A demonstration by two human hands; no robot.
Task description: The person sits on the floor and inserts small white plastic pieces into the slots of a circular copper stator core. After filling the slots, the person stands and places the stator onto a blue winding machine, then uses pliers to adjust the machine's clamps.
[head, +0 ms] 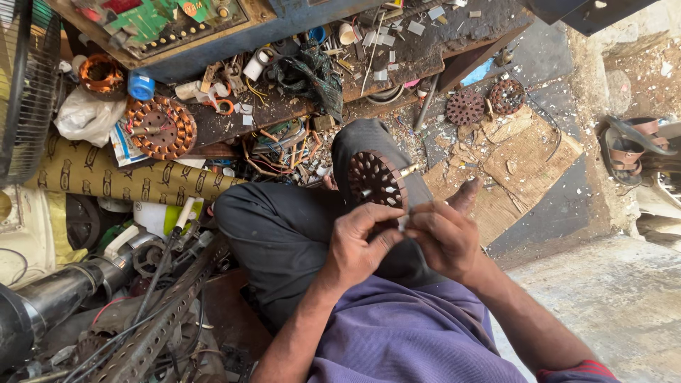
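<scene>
A round, slotted motor stator core (376,179) with a short shaft rests on my raised knee in dark trousers (284,227). Just below it my left hand (360,245) and my right hand (443,237) meet, fingers pinched together on something small and pale between them; what it is I cannot tell. Both hands touch the lower edge of the stator core. My purple shirt fills the bottom of the view.
A copper-wound stator (161,128) lies on a cluttered wooden bench (213,124) to the left. Two more cores (465,106) sit on the floor by cardboard pieces (525,152). A fan guard (28,85), perforated metal bars (163,319) and sandals (631,145) surround me.
</scene>
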